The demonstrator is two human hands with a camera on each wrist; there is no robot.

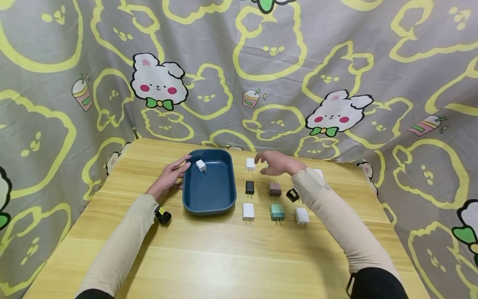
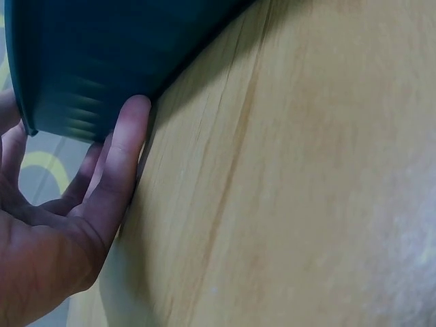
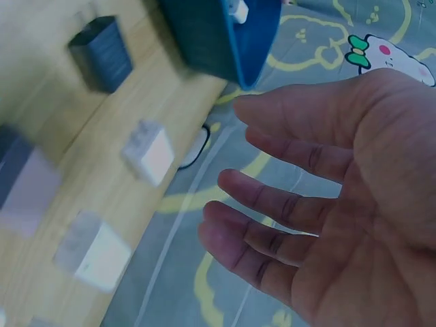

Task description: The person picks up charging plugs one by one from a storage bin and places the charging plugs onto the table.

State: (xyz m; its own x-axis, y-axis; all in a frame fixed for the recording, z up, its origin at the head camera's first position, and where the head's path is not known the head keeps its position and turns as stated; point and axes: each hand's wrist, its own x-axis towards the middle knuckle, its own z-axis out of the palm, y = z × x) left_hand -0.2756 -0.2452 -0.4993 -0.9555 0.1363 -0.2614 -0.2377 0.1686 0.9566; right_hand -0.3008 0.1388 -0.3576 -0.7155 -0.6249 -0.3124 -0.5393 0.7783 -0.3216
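Note:
A dark blue rectangular tray stands left of the middle of the table, with a white plug charger in its far left corner. My left hand touches its left side, fingertips at the rim and against the outer wall. Over the back row of chargers hovers my right hand, its relaxed, spread fingers holding nothing. Just left of it in the head view lies a white charger; another white charger, mostly hidden there, shows in the right wrist view.
Right of the tray lie a slim black charger, a brownish one, another black one, a green one, and white ones in rough rows. My right forearm partly covers a white charger. A patterned curtain borders the table.

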